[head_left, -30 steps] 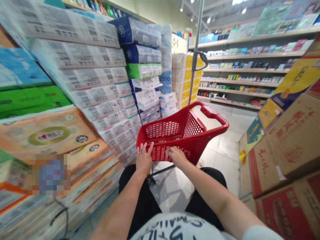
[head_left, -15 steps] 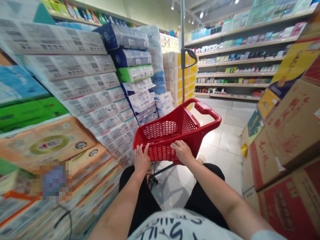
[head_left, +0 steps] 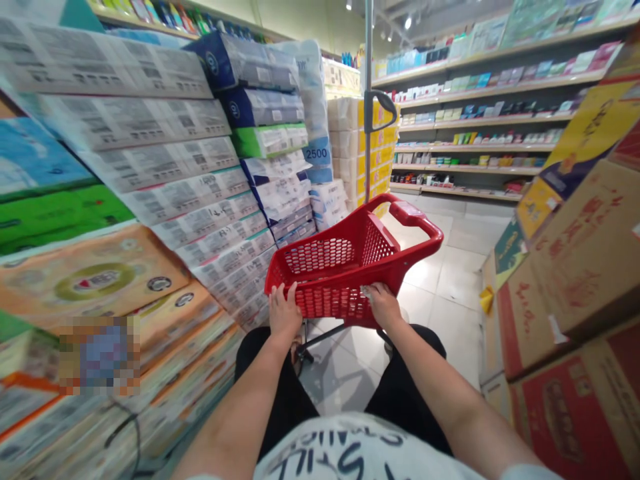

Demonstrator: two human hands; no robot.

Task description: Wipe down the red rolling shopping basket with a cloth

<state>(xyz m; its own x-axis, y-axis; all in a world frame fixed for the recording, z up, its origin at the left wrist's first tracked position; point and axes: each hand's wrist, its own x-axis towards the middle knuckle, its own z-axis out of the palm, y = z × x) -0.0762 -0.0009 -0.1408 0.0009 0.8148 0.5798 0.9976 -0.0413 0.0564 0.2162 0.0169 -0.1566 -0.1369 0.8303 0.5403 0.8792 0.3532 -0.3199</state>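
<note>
A red plastic shopping cart (head_left: 330,283) with a perforated basket stands just in front of my knees, its handle pointing to the far right. My left hand (head_left: 285,312) holds the near rim close to the basket's left end, fingertips hooked over the edge. Against the near outer wall, further right, my right hand (head_left: 385,305) is closed on a small crumpled greyish-white wipe (head_left: 369,291). Most of the wipe is hidden by the fingers. The basket looks bare inside where it shows.
Tall stacks of packaged tissue (head_left: 150,127) crowd the left side. Cardboard boxes (head_left: 590,247) are piled on the right. Behind the cart rises a grey pole (head_left: 367,160). Stocked shelves (head_left: 465,123) line the back, beyond a tiled floor (head_left: 450,293).
My right hand has slid right and slightly down along the basket's near wall with the wipe. My left hand stays at the rim. The view has tilted a little.
</note>
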